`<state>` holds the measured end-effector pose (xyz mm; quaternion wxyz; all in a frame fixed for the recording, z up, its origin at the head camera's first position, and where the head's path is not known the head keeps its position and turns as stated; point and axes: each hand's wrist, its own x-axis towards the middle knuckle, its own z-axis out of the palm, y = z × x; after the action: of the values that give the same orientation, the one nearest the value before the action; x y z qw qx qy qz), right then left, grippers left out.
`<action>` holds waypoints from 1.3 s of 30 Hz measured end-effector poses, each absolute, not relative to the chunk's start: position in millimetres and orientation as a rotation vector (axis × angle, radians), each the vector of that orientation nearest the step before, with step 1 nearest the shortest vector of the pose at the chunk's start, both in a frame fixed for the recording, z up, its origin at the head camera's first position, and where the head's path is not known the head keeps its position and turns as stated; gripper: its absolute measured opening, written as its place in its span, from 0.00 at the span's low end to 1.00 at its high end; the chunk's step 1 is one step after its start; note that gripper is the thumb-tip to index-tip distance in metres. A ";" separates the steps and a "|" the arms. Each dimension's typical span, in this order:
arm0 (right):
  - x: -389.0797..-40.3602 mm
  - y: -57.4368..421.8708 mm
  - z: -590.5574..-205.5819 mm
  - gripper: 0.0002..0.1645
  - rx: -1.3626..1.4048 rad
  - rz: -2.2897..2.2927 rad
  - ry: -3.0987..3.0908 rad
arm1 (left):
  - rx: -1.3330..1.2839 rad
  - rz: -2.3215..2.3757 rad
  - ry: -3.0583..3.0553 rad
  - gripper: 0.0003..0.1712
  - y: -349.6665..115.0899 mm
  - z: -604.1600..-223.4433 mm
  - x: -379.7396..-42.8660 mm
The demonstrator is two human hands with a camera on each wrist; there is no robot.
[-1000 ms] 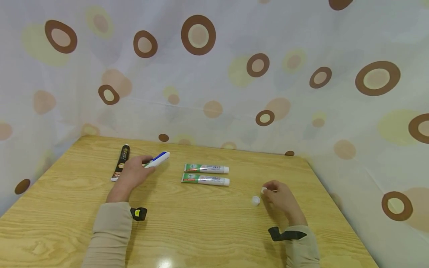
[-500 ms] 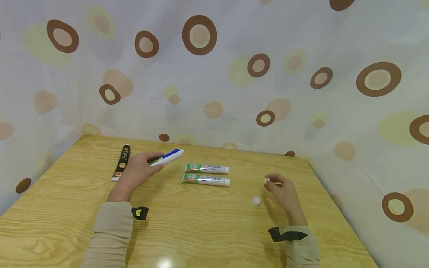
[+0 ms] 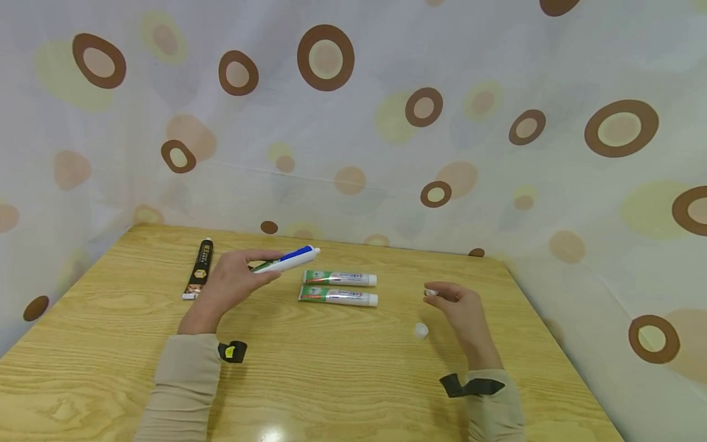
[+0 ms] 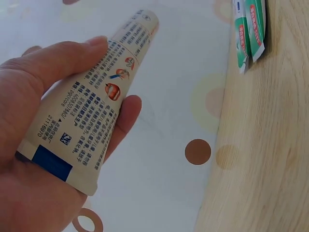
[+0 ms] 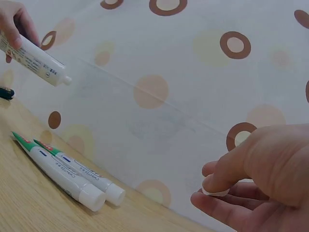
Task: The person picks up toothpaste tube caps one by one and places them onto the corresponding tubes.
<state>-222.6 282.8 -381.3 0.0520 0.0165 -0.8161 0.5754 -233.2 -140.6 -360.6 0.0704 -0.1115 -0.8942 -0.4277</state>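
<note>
Tube (image 3: pixel 297 259) sits in left grip (image 3: pixel 229 282), probably cap (image 3: pixel 431 293) in right grip (image 3: pixel 463 310).

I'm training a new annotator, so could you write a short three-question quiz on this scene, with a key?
1. What does the right hand pinch?
2. True or false: the white-and-blue tube in the left hand has a bare nozzle.
3. In the head view, where does the black tube lie relative to the two green-and-white tubes?
A. To their right
B. To their left
C. On top of them

Key:
1. A small white cap
2. True
3. B
</note>
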 end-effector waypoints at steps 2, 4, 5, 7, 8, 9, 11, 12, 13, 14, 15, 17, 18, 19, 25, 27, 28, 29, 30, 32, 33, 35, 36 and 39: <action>-222.6 279.4 -380.0 0.19 0.065 1.772 -2.470 | -0.355 -1.320 -2.670 0.21 -139.1 -360.2 -232.7; -222.6 276.4 -378.6 0.20 0.089 1.814 -2.449 | -0.389 -1.335 -2.649 0.20 -137.7 -359.8 -232.2; -222.7 275.1 -378.1 0.20 0.099 1.825 -2.442 | -0.408 -1.343 -2.639 0.20 -136.9 -359.8 -232.1; -222.2 273.0 -377.0 0.21 0.123 1.843 -2.437 | -0.438 -1.360 -2.622 0.19 -134.9 -359.2 -231.6; -221.7 271.9 -376.5 0.21 0.144 1.854 -2.438 | -0.454 -1.372 -2.614 0.18 -133.9 -358.8 -231.1; -221.3 271.1 -376.0 0.21 0.162 1.854 -2.443 | -0.470 -1.377 -2.609 0.18 -133.1 -358.2 -230.4; -220.2 269.0 -375.3 0.21 0.205 1.847 -2.454 | -0.494 -1.403 -2.598 0.17 -131.2 -357.3 -229.3; -219.7 267.9 -375.1 0.20 0.226 1.849 -2.457 | -0.509 -1.411 -2.592 0.17 -130.2 -356.6 -228.6; -219.6 266.6 -374.9 0.20 0.249 1.856 -2.452 | -0.524 -1.420 -2.588 0.17 -129.5 -356.0 -228.1; -219.7 265.3 -374.9 0.19 0.271 1.861 -2.445 | -0.536 -1.427 -2.583 0.17 -128.7 -355.4 -227.8; -219.9 263.7 -374.9 0.19 0.285 1.861 -2.439 | -0.547 -1.435 -2.577 0.17 -128.0 -354.9 -227.7; -220.4 260.0 -374.9 0.19 0.303 1.870 -2.426 | -0.569 -1.473 -2.561 0.17 -126.8 -354.6 -227.6; -220.6 258.1 -374.8 0.19 0.305 1.867 -2.429 | -0.579 -1.498 -2.555 0.18 -126.2 -354.3 -227.4; -220.8 256.1 -374.5 0.20 0.307 1.863 -2.434 | -0.590 -1.525 -2.548 0.18 -125.7 -354.5 -227.5; -218.9 244.5 -370.7 0.22 0.317 1.920 -2.442 | -0.678 -1.648 -2.511 0.17 -120.9 -355.0 -226.8; -218.0 241.3 -369.3 0.22 0.333 1.939 -2.434 | -0.702 -1.660 -2.505 0.17 -119.1 -355.6 -227.5; -217.3 239.9 -368.7 0.21 0.341 1.941 -2.432 | -0.713 -1.665 -2.504 0.16 -118.3 -356.2 -227.9; -216.7 238.6 -368.3 0.21 0.349 1.937 -2.430 | -0.720 -1.670 -2.502 0.16 -117.4 -357.0 -228.4; -216.1 237.5 -367.9 0.21 0.355 1.933 -2.428 | -0.728 -1.673 -2.501 0.15 -116.6 -358.0 -229.1; -215.5 235.6 -367.5 0.20 0.353 1.909 -2.430 | -0.733 -1.697 -2.504 0.15 -114.5 -358.9 -229.7; -215.3 234.5 -367.1 0.21 0.349 1.901 -2.427 | -0.734 -1.707 -2.505 0.15 -113.4 -358.6 -229.2; -215.0 232.4 -366.5 0.21 0.341 1.889 -2.423 | -0.736 -1.721 -2.513 0.15 -111.3 -358.2 -228.9; -215.0 231.1 -366.2 0.21 0.333 1.882 -2.423 | -0.737 -1.729 -2.517 0.15 -110.1 -357.9 -228.5; -215.2 226.5 -364.9 0.19 0.321 1.880 -2.414 | -0.757 -1.740 -2.522 0.15 -106.0 -357.9 -228.6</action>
<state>-215.2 226.5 -364.9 0.0324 0.1042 -0.7842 0.6109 -228.6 -106.0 -357.9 -0.0074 -0.2399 -0.7991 -0.5512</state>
